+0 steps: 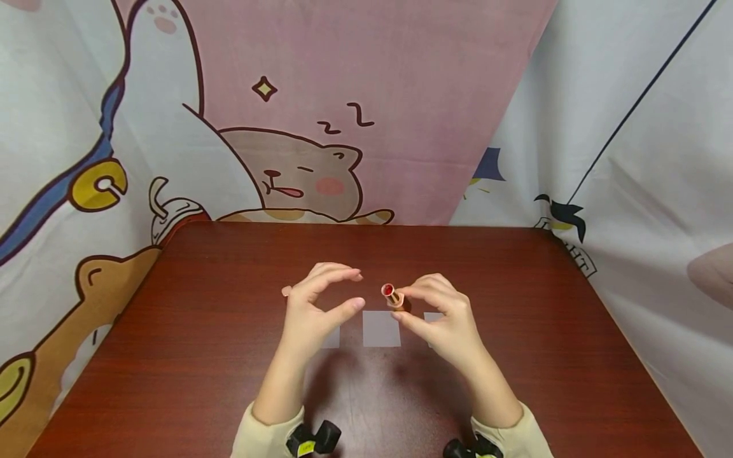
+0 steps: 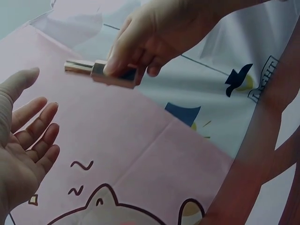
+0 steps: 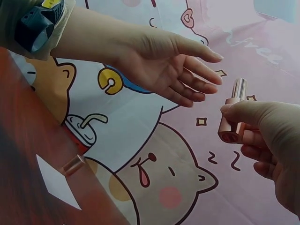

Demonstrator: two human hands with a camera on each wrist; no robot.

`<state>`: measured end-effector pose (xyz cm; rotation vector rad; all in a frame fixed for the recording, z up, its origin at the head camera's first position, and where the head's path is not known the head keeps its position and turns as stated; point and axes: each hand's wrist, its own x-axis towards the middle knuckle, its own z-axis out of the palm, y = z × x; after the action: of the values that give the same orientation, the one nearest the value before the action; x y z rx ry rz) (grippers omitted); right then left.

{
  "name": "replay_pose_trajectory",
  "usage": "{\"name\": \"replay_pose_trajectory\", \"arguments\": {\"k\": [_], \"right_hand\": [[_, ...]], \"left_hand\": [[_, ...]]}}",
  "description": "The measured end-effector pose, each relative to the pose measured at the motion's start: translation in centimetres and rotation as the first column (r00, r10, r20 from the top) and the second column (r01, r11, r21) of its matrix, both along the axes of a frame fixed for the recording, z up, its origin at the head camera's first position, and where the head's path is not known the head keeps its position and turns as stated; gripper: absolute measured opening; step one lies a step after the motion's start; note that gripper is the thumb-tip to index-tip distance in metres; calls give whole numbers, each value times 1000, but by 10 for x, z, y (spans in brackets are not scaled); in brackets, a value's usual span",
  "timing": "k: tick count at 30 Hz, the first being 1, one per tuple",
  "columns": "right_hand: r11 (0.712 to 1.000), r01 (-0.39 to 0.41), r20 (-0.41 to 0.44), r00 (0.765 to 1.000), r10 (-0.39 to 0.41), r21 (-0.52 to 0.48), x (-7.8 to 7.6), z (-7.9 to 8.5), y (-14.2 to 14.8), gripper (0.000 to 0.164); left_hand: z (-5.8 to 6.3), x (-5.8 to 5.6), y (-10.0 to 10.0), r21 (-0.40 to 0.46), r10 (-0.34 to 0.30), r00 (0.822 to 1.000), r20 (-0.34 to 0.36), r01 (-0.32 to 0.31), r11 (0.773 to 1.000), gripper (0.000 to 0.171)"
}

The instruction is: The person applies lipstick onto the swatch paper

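Observation:
In the head view my right hand (image 1: 446, 318) pinches an uncapped lipstick (image 1: 394, 297) between thumb and fingers, its red tip showing at the upper end. The right wrist view shows the lipstick's rose-gold base (image 3: 230, 123) and shiny inner tube, held upright. To the left, my left hand (image 1: 312, 302) is raised with fingers spread and nothing in its grasp, a short gap from the lipstick. A small rose-gold cap (image 1: 286, 291) peeks out behind the left hand; in the right wrist view the cap (image 3: 73, 165) is on the table by a white square.
White paper squares lie in a row on the reddish-brown table (image 1: 200, 356): a middle square (image 1: 381, 329), a left square (image 1: 332, 339) and a right square (image 1: 432, 317), the outer ones partly hidden by my hands. A cartoon-printed cloth (image 1: 412, 95) hangs behind the table.

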<state>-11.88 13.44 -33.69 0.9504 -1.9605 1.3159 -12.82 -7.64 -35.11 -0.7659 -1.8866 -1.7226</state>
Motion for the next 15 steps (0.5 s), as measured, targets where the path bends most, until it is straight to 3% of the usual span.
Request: {"name": "replay_pose_trajectory", "arguments": {"k": [5,15], "right_hand": [[1000,-13,-9,1000,13,1,0,0,-1,33],[1000,-26,-21,999,26,0,1,0,-3,34]], "left_hand": [[-2,0,9,16,-51,998,-29,51,999,36],[-6,2,23,4,-67,998,-14,67,998,31]]}}
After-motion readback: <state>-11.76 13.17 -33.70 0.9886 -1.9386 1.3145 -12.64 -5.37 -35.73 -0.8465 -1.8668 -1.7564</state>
